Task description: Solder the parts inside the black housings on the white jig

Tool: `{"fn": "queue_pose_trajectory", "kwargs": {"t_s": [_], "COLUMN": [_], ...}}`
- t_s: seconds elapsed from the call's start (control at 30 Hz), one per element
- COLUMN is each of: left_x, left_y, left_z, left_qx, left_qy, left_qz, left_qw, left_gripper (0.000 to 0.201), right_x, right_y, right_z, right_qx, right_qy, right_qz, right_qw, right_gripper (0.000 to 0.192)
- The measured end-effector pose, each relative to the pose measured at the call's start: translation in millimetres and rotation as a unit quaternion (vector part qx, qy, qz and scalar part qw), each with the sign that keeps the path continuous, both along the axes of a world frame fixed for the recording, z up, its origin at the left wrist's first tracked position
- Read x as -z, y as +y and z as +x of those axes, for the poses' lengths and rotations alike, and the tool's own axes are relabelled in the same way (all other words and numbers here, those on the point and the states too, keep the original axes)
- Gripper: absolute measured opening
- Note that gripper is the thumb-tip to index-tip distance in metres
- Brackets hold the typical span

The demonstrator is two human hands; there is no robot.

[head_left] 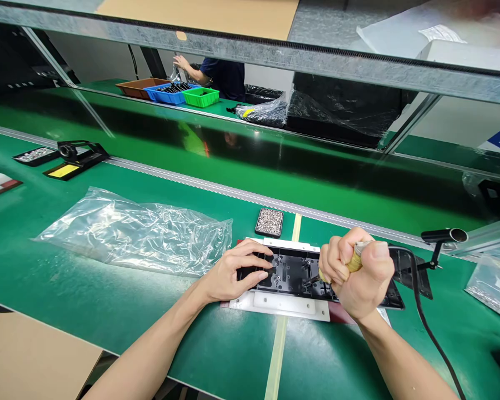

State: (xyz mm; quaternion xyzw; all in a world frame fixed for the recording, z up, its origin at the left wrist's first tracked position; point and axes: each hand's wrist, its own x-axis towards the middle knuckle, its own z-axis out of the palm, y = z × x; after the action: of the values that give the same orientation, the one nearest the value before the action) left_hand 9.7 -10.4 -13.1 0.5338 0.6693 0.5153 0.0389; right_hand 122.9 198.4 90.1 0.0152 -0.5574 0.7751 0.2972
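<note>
Right now the right hand (360, 272) is fisted tight around a yellow-handled electric screwdriver (352, 262), tip down on the black plastic panel (294, 272). That panel sits in a white fixture (275, 303) on the green bench mat (108, 311), straight in front of the person. The left hand (233, 275) lies flat, fingers spread, pressing the panel's left end, holding nothing. A black cable (427, 328) runs off from the tool towards the near right. A small tray of screws (269, 221) lies just behind the fixture, an empty clear plastic bag (137, 230) to the left. Across the conveyor, another person's hand (180, 61) reaches near brown, blue and green bins (169, 91).
</note>
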Motion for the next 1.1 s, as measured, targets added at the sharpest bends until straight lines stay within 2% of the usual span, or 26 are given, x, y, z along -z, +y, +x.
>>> {"fn": "queue_pose_trajectory", "kwargs": {"t_s": [1.1], "left_x": [0.3], "left_y": [-0.2], "left_z": [-0.5], "left_qx": [-0.003], "left_qy": [0.006], "left_qz": [-0.007], "left_qw": [1.000], "left_gripper": [0.018], "right_x": [-0.8], "right_y": [0.6], "right_z": [0.1], "right_qx": [-0.003], "right_qy": [-0.002], "right_qz": [0.010], "right_qw": [1.000], "right_gripper": [0.050]}}
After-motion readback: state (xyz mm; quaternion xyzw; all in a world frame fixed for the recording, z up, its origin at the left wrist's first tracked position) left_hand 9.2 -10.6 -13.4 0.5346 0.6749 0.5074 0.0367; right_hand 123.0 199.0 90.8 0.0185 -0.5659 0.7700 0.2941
